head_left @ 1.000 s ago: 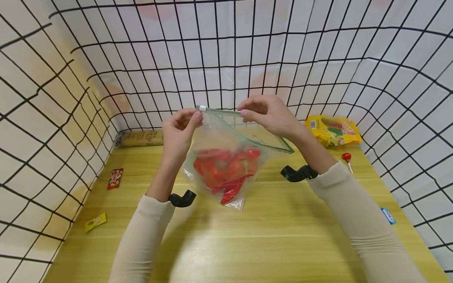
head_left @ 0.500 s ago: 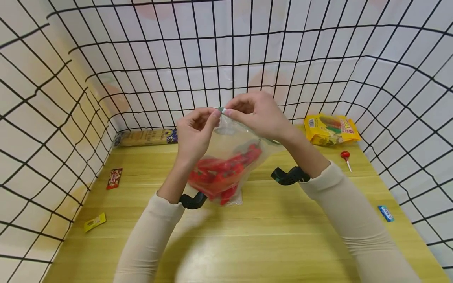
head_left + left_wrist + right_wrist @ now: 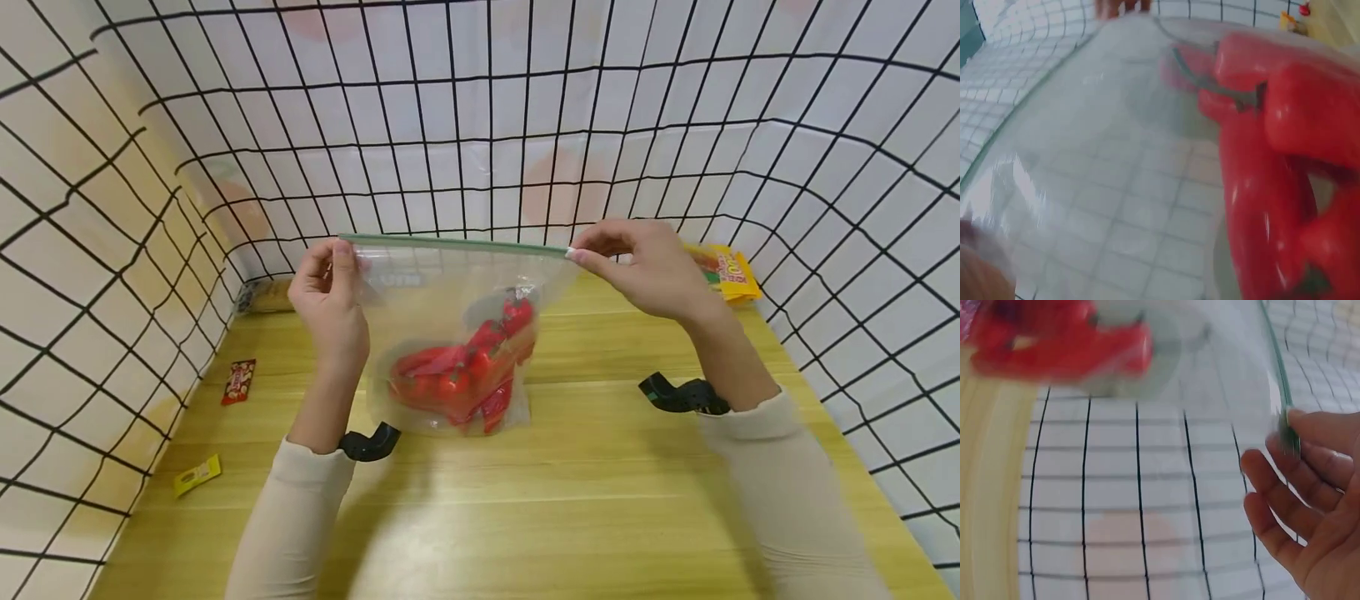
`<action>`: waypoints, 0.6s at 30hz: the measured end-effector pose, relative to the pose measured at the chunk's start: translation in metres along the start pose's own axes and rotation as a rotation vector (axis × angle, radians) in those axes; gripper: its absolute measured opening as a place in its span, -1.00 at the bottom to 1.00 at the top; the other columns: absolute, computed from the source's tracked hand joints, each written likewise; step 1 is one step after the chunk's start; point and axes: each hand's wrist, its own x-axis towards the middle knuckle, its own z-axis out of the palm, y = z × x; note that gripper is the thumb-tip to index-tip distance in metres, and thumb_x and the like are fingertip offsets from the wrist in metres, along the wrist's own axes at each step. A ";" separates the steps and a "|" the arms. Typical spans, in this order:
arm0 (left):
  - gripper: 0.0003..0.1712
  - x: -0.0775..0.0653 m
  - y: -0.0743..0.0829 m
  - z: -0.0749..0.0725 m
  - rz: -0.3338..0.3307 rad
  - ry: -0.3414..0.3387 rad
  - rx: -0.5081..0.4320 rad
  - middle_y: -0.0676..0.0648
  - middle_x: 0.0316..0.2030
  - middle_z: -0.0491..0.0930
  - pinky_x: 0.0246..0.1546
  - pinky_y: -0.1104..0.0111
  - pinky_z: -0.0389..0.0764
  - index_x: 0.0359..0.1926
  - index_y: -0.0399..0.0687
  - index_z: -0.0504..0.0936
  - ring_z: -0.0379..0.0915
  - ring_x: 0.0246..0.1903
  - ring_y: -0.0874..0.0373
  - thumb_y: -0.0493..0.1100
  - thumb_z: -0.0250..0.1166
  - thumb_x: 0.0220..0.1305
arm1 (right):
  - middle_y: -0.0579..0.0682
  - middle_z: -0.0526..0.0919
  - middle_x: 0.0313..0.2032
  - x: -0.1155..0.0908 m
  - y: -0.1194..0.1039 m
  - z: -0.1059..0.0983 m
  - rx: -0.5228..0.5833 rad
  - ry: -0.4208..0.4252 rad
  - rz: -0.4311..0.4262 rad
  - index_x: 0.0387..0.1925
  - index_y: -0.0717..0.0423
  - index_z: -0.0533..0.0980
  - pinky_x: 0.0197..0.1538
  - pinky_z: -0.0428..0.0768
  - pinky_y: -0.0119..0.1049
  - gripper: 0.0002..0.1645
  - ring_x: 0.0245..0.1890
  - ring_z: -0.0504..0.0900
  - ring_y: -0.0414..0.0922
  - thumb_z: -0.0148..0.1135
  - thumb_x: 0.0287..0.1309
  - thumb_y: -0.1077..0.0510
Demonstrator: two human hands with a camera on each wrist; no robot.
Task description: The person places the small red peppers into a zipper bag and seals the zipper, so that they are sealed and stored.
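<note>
A clear slider zip bag (image 3: pixel 435 292) with a green zip strip (image 3: pixel 457 243) hangs stretched between my hands, its lower end down at the tabletop. Inside lie several red vegetables (image 3: pixel 457 379); the left wrist view shows a long red pepper (image 3: pixel 1257 206) with a curved green stem among them. My left hand (image 3: pixel 330 296) pinches the bag's upper left corner between thumb and fingers. With thumb and forefinger, my right hand (image 3: pixel 648 267) pinches the right end of the strip, where a small white bit shows. The strip looks straight, its two edges together.
Behind the bag stands a black wire grid (image 3: pixel 491 117). A long pack (image 3: pixel 266 296) lies back left, a yellow pack (image 3: pixel 731 271) back right, partly behind my right hand. Red (image 3: pixel 238 382) and yellow (image 3: pixel 197 475) small packets lie at left on the wooden table (image 3: pixel 525 517).
My right hand has moved along the strip from the left end to the right end, and the strip's edges have come together. My left hand has shifted left, pulling the bag wide.
</note>
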 end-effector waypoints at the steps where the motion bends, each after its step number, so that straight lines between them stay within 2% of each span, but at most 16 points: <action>1: -0.91 0.000 0.000 -0.003 -0.016 0.007 -0.019 -0.06 -0.46 0.53 -0.45 0.47 0.48 -0.36 -0.25 0.63 0.44 -0.44 0.13 -0.29 0.29 0.27 | -0.18 0.68 -0.28 -0.004 0.004 -0.003 -0.009 0.006 0.010 -0.19 -0.15 0.63 -0.14 0.50 -0.43 -0.76 -0.23 0.59 -0.27 0.21 0.27 -0.14; 4: -0.90 -0.002 0.001 -0.005 -0.053 -0.005 -0.051 -0.07 -0.44 0.51 -0.40 0.48 0.50 -0.34 -0.23 0.62 0.43 -0.39 0.13 -0.26 0.27 0.29 | -0.21 0.67 -0.25 -0.012 0.010 -0.007 0.004 0.005 0.004 -0.17 -0.17 0.62 -0.08 0.49 -0.50 -0.79 -0.21 0.59 -0.29 0.22 0.27 -0.12; 7: -0.90 -0.005 0.003 0.002 -0.053 -0.049 -0.065 -0.05 -0.43 0.51 -0.24 0.45 0.56 -0.33 -0.18 0.61 0.45 -0.36 0.12 -0.25 0.23 0.32 | -0.25 0.66 -0.18 -0.013 0.008 -0.005 0.051 -0.020 -0.044 -0.09 -0.18 0.60 -0.03 0.49 -0.51 -0.79 -0.15 0.59 -0.32 0.24 0.27 -0.05; 8: -0.90 -0.006 0.004 0.005 -0.052 -0.068 -0.074 -0.05 -0.44 0.52 -0.26 0.45 0.54 -0.33 -0.18 0.60 0.45 -0.36 0.12 -0.25 0.22 0.33 | -0.26 0.66 -0.15 -0.012 0.006 -0.002 0.074 -0.027 -0.064 -0.07 -0.18 0.59 -0.02 0.49 -0.51 -0.78 -0.13 0.60 -0.32 0.26 0.26 -0.02; 12: -0.91 -0.014 0.006 0.021 -0.059 -0.187 -0.060 -0.03 -0.46 0.58 -0.29 0.46 0.54 -0.32 -0.13 0.62 0.49 -0.39 0.14 -0.24 0.22 0.33 | -0.27 0.67 -0.07 -0.001 -0.014 0.016 0.138 -0.032 -0.166 0.05 -0.19 0.56 0.03 0.54 -0.47 -0.66 -0.08 0.62 -0.35 0.31 0.22 0.04; 16: -0.94 -0.024 0.006 0.032 -0.063 -0.337 0.021 0.00 -0.44 0.63 -0.34 0.48 0.51 -0.25 -0.05 0.64 0.54 -0.38 0.16 -0.18 0.26 0.31 | -0.25 0.73 -0.14 0.012 -0.039 0.035 0.187 0.018 -0.300 0.02 -0.16 0.61 -0.10 0.62 -0.40 -0.65 -0.21 0.67 -0.36 0.36 0.18 0.06; 18: -0.89 -0.025 0.006 0.031 -0.052 -0.396 0.057 0.00 -0.40 0.65 -0.36 0.48 0.51 -0.19 -0.07 0.66 0.58 -0.36 0.15 -0.17 0.29 0.29 | -0.21 0.75 -0.20 0.016 -0.049 0.041 0.221 0.055 -0.358 -0.03 -0.10 0.65 -0.19 0.64 -0.40 -0.70 -0.30 0.68 -0.34 0.37 0.16 0.11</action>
